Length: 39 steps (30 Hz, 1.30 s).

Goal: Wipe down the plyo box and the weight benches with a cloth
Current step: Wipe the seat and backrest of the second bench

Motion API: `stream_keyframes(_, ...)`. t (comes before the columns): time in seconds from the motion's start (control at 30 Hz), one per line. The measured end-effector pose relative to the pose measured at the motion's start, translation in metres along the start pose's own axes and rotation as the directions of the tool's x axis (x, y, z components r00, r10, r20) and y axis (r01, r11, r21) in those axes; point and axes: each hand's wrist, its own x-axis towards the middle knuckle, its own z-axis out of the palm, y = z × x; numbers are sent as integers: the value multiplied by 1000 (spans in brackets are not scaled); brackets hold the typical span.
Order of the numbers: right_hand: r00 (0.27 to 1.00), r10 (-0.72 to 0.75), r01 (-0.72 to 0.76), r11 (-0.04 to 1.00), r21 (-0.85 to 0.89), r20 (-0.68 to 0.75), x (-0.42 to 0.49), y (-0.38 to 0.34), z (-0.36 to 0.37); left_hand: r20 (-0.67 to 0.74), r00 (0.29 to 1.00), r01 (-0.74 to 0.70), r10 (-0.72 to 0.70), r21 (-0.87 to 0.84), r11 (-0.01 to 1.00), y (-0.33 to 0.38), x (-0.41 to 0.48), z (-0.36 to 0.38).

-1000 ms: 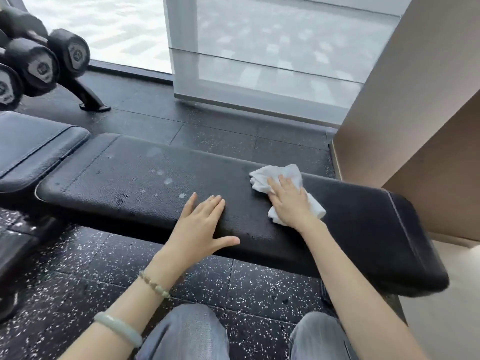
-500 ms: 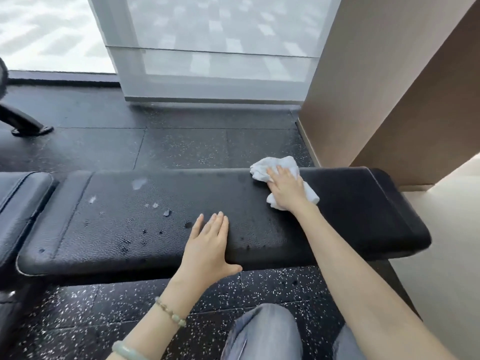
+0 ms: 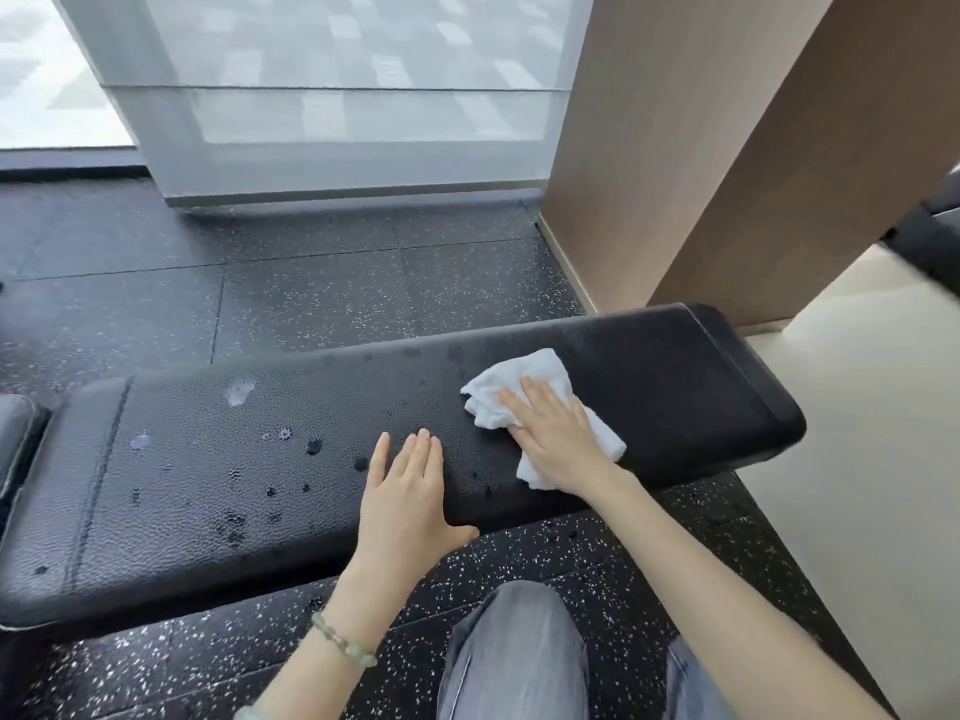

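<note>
Padding on the weight bench (image 3: pixel 260 485) under my hands is black and pebbled, spotted with dark wet drops and two pale smears to the left of my left hand (image 3: pixel 410 491). That hand lies flat on the pad's near edge, fingers straight, holding nothing. My right hand (image 3: pixel 558 439) presses flat on the cloth (image 3: pixel 519 379), fingers extended, not curled round it. The cloth is white and crumpled, showing past the fingertips and beside the wrist. I count one cloth, two hands, one whole bench pad and the corner of a second pad (image 3: pixel 15 433) far left of my left hand.
</note>
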Motion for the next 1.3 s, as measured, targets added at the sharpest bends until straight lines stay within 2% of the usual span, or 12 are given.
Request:
stream_keyframes(0.2, 999, 18, -21, 998, -51, -50, 83, 12, -21, -16, 1000, 27, -27, 27, 999, 2, 0, 4)
stream_keyframes(0.33, 1000, -4, 5, 982, -187, 7, 118, 44, -28, -110, 993, 45, -41, 28, 999, 2, -1, 8)
stream_keyframes(0.4, 997, 58, -67, 980, -189, -53, 116, 67, -36, -144, 988, 50, -47, 16, 999, 5, -1, 5)
stream_keyframes(0.53, 963, 227, -250, 955, -159, -148, 125, 144, -39, -113, 991, 78, -77, 6, 997, 7, -2, 2)
stream_keyframes(0.63, 961, 243, -263, 951, -159, -134, 117, 127, -46, -114, 989, 92, -91, 2, 996, 7, -4, 1)
stream_keyframes(0.73, 977, 145, -165, 979, -120, -158, 89, 49, -50, -80, 991, 106, -106, 7, 994, 10, -2, -3)
stream_keyframes(0.87, 981, -156, 143, 983, -116, -114, 74, -32, -20, -52, 991, 122, -121, 22, 992, 12, -1, -8)
stream_keyframes(1.0, 958, -284, 282, 958, -39, -47, 28, -42, -3, -64, 989, 135, -134, 13, 991, 13, -2, -8)
stream_keyframes(1.07, 969, -238, 237, 971, -14, -74, 5, -12, 1, -60, 989, 137, -136, 15, 990, 13, -2, -8)
stream_keyframes(1.17, 988, -12, 17, 999, 31, -157, -23, 38, 0, -37, 990, 136, -136, -8, 991, 13, -3, -6)
stream_keyframes(1.23, 977, 94, -94, 996, 8, -191, -35, 47, 0, -46, 990, 135, -136, -33, 990, 12, -4, -3)
stream_keyframes(1.3, 976, 107, -113, 993, -23, -188, -39, 32, 4, -48, 990, 132, -134, -40, 990, 11, -4, -2)
